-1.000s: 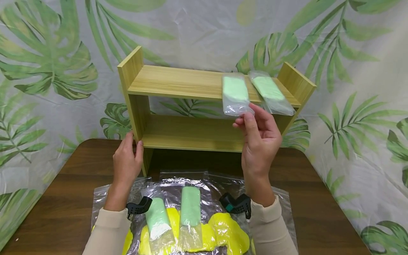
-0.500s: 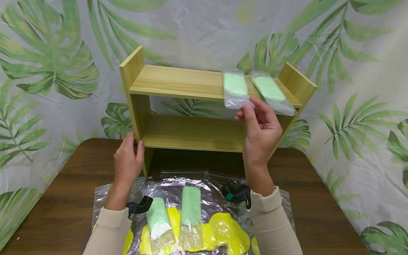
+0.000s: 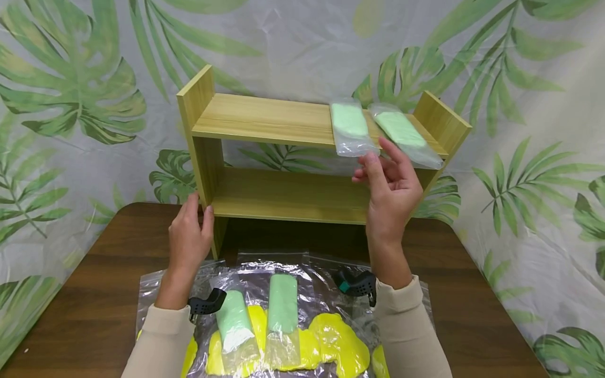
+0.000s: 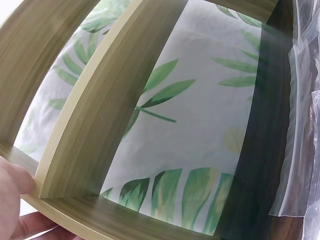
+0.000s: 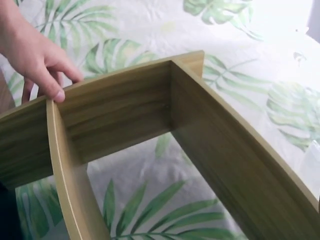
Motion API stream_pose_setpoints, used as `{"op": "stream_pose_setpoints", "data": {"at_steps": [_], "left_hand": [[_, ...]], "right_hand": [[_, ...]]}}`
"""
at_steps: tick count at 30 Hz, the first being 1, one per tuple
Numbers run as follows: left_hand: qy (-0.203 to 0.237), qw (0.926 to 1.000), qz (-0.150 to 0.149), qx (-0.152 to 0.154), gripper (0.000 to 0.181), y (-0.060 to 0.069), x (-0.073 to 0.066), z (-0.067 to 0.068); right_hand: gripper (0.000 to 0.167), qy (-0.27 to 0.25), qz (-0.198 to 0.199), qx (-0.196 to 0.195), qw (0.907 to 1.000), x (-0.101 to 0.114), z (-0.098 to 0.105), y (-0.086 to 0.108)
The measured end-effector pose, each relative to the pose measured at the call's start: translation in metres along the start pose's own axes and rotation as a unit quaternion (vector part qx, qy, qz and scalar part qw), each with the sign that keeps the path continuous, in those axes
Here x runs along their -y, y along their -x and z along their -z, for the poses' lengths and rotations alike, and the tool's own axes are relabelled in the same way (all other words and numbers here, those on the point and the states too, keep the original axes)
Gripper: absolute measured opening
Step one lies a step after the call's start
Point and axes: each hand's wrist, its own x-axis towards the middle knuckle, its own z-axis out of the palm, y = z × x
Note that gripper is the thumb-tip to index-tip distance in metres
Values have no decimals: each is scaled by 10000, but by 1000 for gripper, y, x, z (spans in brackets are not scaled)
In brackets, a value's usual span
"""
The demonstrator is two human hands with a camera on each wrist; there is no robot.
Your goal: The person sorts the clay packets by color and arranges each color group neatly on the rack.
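My left hand grips the left side panel of the wooden shelf, thumb at the front edge and fingers outside; the left wrist view shows its thumb by the middle board. At the top board's front edge my right hand has its thumb at the lower end of a clear bag holding a light-green slab, with the index finger raised apart. Just right of it lies a second bagged green slab, slanted, its end overhanging the board.
On the brown table, in front of the shelf, clear bags hold flat yellow pieces. Two bagged green slabs lie over them. Leaf-patterned cloth hangs behind the shelf.
The left bagged slab has settled back onto the top board. My right index finger has lifted from the bag's end, and that hand has shifted slightly right. My left hand stays put.
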Motion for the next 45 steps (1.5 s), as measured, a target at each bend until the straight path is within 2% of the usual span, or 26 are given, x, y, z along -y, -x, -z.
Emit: {"op": "stream_pose_setpoints", "data": {"at_steps": [12, 21, 31, 39, 45], "left_hand": [[-46, 10000, -15, -3, 31, 0, 0, 0], [-63, 10000, 41, 7, 31, 1, 0, 0], [-74, 10000, 44, 48, 33, 1, -1, 1], [-61, 9999, 79, 43, 32, 0, -1, 1], [-82, 9999, 56, 45, 31, 0, -2, 1]], "right_hand": [[27, 95, 8, -50, 9999, 13, 16, 28], [30, 392, -634, 449, 9962, 14, 32, 58], [31, 940, -1450, 878, 9810, 1, 49, 85], [35, 944, -1851, 1176, 9711, -7, 58, 98], [29, 984, -1933, 1274, 9678, -13, 62, 106]]}}
